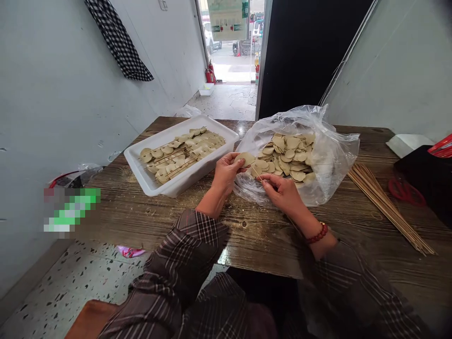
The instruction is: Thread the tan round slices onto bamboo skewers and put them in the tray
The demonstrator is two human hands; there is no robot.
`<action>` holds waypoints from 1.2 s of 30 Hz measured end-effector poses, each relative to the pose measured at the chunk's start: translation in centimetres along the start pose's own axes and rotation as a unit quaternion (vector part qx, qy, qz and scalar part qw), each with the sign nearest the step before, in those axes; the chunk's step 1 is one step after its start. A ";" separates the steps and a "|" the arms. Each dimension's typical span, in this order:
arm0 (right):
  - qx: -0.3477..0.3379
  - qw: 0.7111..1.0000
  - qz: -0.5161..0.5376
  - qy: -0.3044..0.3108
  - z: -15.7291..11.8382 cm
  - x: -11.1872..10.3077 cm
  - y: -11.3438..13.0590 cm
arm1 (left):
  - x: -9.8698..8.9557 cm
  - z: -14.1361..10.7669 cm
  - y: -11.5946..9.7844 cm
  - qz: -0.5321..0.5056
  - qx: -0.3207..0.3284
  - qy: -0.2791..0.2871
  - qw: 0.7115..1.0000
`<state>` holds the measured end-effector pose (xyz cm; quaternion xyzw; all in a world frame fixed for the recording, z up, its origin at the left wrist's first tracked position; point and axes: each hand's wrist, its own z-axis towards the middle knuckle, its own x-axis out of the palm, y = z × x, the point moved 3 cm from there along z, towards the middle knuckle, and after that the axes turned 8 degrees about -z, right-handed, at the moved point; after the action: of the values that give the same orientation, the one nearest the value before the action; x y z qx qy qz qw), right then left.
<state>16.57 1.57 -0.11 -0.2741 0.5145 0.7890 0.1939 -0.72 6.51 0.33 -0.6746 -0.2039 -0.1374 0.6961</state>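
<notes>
Between the thumb and fingers of my left hand (226, 173) is a thin, round, beige slice (246, 159). My right hand (282, 190) pinches a thin wooden skewer (257, 173), its tip reaching up to the slice. Just behind both hands lies an open clear plastic bag (330, 160) with a heap of similar beige slices (291, 155) in it. To the left stands a white tray (152, 188) holding rows of slices threaded on skewers (187, 153). Whether the skewer tip pierces the slice in my hand, I cannot tell.
A bundle of bare wooden skewers (391, 207) lies on the wooden table (197, 221) at the right. Red-handled scissors (406, 190) and a black bag (429, 176) sit beyond it. A wall runs along the left, and an open doorway (233, 61) is ahead.
</notes>
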 end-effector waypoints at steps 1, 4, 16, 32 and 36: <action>-0.007 1.000 -0.004 -0.001 0.0 0.0 0.1 | 0.0 0.0 0.0 -0.001 0.002 0.006 1.000; -0.015 1.000 -0.010 -0.003 -0.1 0.0 0.2 | 0.2 -0.1 -0.2 0.009 0.018 0.013 1.000; -0.007 1.000 -0.018 -0.006 -0.1 0.1 -0.1 | 0.4 -0.3 -0.4 0.040 0.053 0.016 0.998; -0.004 0.999 -0.042 -0.022 0.1 0.1 -0.4 | 0.9 -0.5 0.3 0.139 0.068 0.039 0.987; -0.013 0.999 -0.035 -0.035 0.1 0.0 -0.2 | 1.0 -0.7 0.3 0.078 0.040 0.029 0.996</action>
<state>16.64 1.80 -0.26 -0.2667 0.4875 0.7974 0.2353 0.40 5.92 0.51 -0.6558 -0.1356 -0.0946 0.7366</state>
